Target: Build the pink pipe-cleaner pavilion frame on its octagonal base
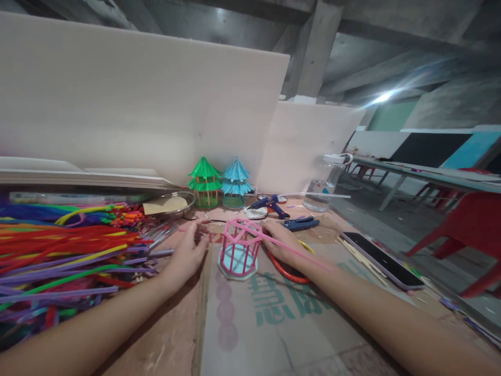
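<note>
A small pink cage-like frame [239, 249] stands upright on a pale blue octagonal base, on cardboard [242, 334] with green printing. Long pink strips cross its top, one running right over my right wrist. My right hand [278, 241] is at the frame's upper right, by that pink strip, its fingertips partly hidden; whether it grips the strip is unclear. To the left of the frame, apart from it, my left hand [191, 248] has its fingers spread and holds nothing.
Colourful pipe cleaners [70, 250] are piled at left. Behind stand green [204, 183] and blue [236, 183] pagoda models, a glue gun [272, 203], pliers [301, 223] and a clear bottle [323, 183]. A phone [381, 258] lies at right beside thin sticks.
</note>
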The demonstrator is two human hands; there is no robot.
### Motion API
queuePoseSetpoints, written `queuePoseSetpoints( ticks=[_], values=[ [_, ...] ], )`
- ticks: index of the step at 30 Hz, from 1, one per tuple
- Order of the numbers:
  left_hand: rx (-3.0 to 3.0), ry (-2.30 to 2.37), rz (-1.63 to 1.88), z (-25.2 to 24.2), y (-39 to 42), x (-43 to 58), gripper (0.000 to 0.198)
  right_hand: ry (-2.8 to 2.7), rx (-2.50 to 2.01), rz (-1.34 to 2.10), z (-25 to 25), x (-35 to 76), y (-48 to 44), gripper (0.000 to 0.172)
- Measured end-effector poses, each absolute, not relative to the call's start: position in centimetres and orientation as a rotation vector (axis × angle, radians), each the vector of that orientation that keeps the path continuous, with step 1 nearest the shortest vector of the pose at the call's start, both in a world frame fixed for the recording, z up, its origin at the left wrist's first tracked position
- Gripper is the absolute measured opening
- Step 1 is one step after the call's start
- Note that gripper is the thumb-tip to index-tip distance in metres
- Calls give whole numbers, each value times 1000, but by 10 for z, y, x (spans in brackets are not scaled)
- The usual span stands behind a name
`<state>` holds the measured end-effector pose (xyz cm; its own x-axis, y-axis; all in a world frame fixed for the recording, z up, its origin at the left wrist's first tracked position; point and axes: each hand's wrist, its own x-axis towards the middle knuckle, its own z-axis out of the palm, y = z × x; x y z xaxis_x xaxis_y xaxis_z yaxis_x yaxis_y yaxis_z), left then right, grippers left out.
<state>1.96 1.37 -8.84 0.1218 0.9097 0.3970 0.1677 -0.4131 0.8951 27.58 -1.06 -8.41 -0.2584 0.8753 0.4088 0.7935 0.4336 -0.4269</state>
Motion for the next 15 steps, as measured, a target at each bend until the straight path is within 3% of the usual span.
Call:
queuePoseSetpoints(
  ticks=[2,8,15],
  values=[
    [1781,1071,1322,-88,16,18,47,-2070,-1385,201,-85,276,-10,16],
    [1876,1064,1126,-88,13,18,31,-1913,-1319,327,-85,278,-4,24],
    [1967,1074,1075,-85,7,20,44,-1805,-1132,720,-78,265,-11,40]
  ],
)
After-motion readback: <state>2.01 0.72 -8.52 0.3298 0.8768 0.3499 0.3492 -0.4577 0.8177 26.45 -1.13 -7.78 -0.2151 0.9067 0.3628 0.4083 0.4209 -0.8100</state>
